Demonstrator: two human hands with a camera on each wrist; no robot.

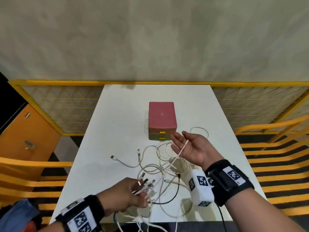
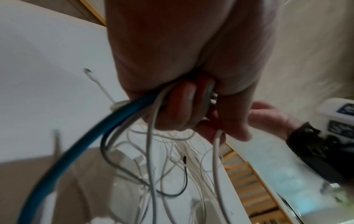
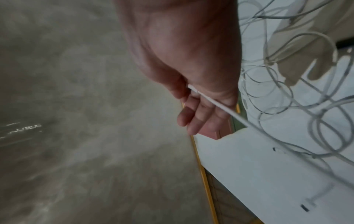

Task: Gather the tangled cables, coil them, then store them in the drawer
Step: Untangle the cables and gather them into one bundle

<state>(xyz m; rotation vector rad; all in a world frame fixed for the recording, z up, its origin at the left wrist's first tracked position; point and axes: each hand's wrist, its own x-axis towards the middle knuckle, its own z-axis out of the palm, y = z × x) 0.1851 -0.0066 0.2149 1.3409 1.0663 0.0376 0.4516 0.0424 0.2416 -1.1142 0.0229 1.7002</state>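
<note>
Left to right across the white table. At the near left edge, the left hand is raised above the surface with its fingers curled round a bundle of gathered plug ends; the left wrist view shows a blue cable, a black cable and several white ones hanging from that fist. Two plug ends remain loose on the table, ahead of this hand. At centre lies the tangle of cables, mostly white loops resting on the surface and trailing over the near edge. From it a single white strand rises taut, its long axis running from the pile up and to the far right into the right hand. That hand is held palm-up with fingers spread nearly straight; the strand's end lies across the palm near the base of the thumb, and whether the thumb pins it cannot be told. Beyond, the small drawer unit stands with both yellow-handled drawers closed, just beyond the right hand's fingertips. The strand's free end is thus nearer the right hand, and bringing it to the bundle probably means carrying it leftward and toward the near edge.
</note>
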